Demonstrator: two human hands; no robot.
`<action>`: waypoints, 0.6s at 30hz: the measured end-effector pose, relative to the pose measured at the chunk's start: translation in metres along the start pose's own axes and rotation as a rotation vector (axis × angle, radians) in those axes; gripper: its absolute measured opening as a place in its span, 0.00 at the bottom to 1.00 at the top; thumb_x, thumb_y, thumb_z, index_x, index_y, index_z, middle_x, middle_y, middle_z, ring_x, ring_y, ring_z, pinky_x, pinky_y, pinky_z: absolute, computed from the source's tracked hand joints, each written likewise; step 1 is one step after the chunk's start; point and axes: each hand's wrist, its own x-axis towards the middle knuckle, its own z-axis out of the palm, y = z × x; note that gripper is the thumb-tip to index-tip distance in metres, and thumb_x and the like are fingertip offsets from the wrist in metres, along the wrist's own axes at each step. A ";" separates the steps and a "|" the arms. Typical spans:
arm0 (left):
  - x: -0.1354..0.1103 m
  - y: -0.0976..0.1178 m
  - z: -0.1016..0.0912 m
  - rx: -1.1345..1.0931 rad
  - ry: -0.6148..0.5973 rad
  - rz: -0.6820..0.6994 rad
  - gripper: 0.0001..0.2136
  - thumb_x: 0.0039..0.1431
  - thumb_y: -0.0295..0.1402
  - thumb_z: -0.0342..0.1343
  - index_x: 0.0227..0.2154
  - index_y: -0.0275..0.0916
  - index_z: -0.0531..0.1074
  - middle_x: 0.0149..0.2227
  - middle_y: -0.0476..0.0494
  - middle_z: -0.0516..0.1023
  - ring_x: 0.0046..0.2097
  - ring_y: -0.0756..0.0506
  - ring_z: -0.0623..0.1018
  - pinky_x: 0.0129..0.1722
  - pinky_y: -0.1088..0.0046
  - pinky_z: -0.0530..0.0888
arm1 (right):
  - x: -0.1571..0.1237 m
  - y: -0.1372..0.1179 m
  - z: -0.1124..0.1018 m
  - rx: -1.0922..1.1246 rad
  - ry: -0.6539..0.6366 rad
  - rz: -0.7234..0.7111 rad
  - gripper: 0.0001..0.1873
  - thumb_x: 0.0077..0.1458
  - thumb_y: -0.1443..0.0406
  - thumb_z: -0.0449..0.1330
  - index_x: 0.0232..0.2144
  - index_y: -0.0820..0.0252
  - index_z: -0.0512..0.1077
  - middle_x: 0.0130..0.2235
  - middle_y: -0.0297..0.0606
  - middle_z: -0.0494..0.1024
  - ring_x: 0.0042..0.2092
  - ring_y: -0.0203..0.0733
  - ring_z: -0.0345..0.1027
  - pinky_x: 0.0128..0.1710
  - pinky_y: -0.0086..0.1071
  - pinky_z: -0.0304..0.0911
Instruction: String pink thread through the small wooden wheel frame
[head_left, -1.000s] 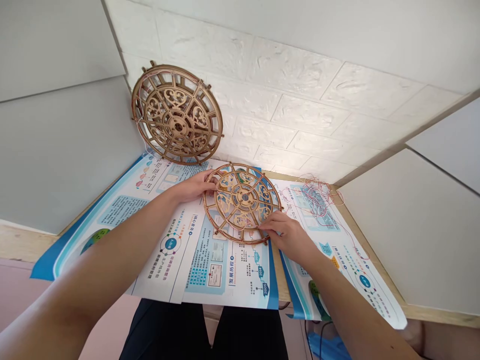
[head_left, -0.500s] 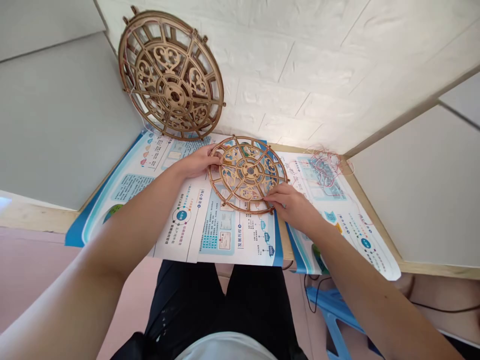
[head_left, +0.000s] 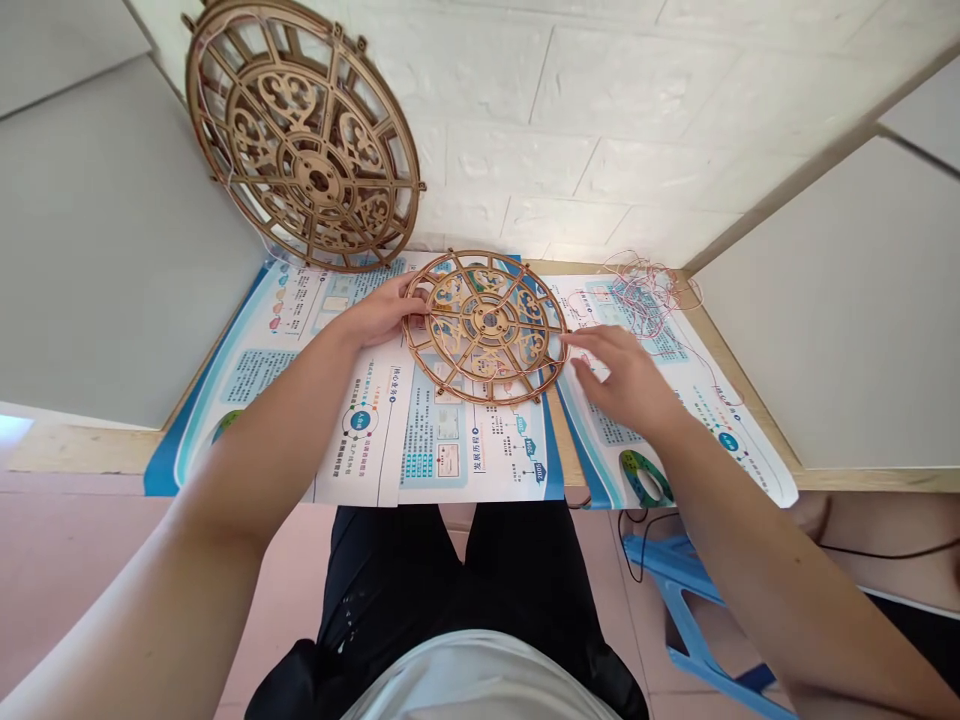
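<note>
Laser-cut wooden openwork disc [head_left: 487, 325] lies flat on printed posters [head_left: 465, 470] on the tabletop [head_left: 75, 450]. L hand [head_left: 379, 312] is at the disc's left rim, fingers against the edge; clenched or just resting, can't tell. R hand [head_left: 626, 378] is open, released, fingers spread, just off the right rim. Risks: thin spokes could snap under uneven pressure; disc could slide on the smooth poster w/ one hand on it. Red thread tangle [head_left: 645, 290] nearby could snag the rim. Larger wooden disc [head_left: 304, 135] leans on brick-look wall [head_left: 600, 110] behind, near the work.
</note>
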 end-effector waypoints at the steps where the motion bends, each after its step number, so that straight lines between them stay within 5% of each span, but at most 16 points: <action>1: 0.000 0.000 0.000 -0.002 0.002 -0.003 0.25 0.47 0.21 0.62 0.51 0.36 0.69 0.31 0.52 0.75 0.32 0.52 0.77 0.37 0.74 0.74 | 0.001 0.009 -0.006 -0.006 0.015 0.085 0.15 0.64 0.65 0.54 0.50 0.58 0.75 0.48 0.46 0.76 0.51 0.54 0.70 0.52 0.52 0.67; 5: 0.001 -0.001 -0.001 -0.012 0.000 -0.003 0.25 0.47 0.21 0.62 0.51 0.36 0.70 0.34 0.49 0.76 0.34 0.51 0.79 0.39 0.72 0.75 | 0.006 0.033 -0.021 0.007 -0.141 0.267 0.13 0.58 0.58 0.60 0.42 0.56 0.78 0.43 0.44 0.77 0.43 0.52 0.72 0.42 0.47 0.71; 12: 0.000 -0.001 0.000 -0.031 0.017 -0.002 0.25 0.46 0.19 0.62 0.50 0.37 0.72 0.34 0.49 0.78 0.34 0.51 0.78 0.40 0.72 0.75 | 0.033 0.054 -0.032 -0.066 -0.319 0.324 0.15 0.56 0.61 0.61 0.45 0.55 0.79 0.49 0.44 0.75 0.48 0.54 0.71 0.51 0.51 0.67; 18: -0.002 0.004 0.000 -0.075 0.003 -0.031 0.25 0.45 0.21 0.63 0.50 0.38 0.71 0.35 0.49 0.78 0.35 0.50 0.79 0.40 0.72 0.76 | 0.077 0.084 -0.047 -0.001 -0.496 0.582 0.17 0.54 0.59 0.67 0.47 0.51 0.79 0.46 0.39 0.78 0.42 0.48 0.73 0.33 0.36 0.70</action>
